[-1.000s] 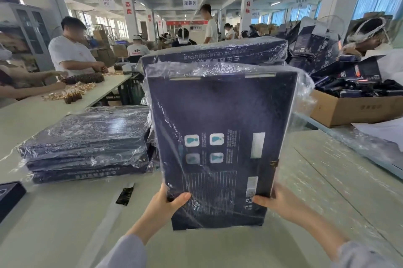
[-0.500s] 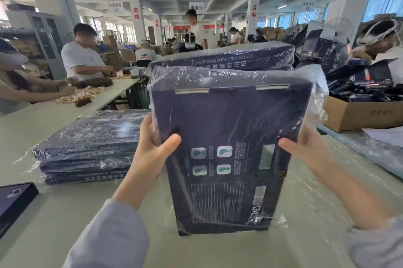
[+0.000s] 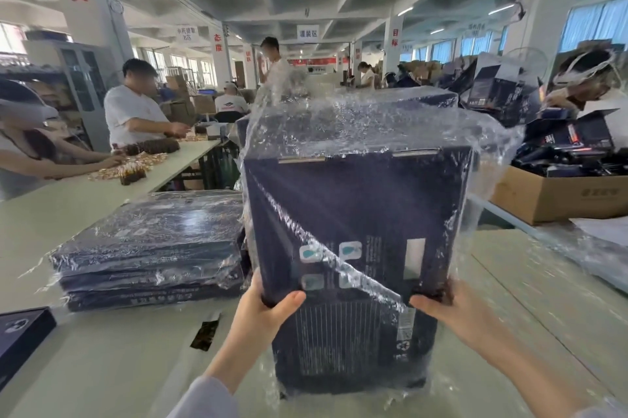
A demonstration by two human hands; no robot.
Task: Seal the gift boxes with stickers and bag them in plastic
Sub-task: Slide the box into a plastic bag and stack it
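Left hand and right hand hold the upright, apparently bagged box.

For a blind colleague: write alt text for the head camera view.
A person's left grip and right grip hold a dark blue gift box upright inside a loose clear plastic bag. Bagged boxes lie stacked on the table to the left.

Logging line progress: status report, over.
Left hand, right hand both grip upright gift box. Plastic bag over it, top loose. Bagged stack close on left.
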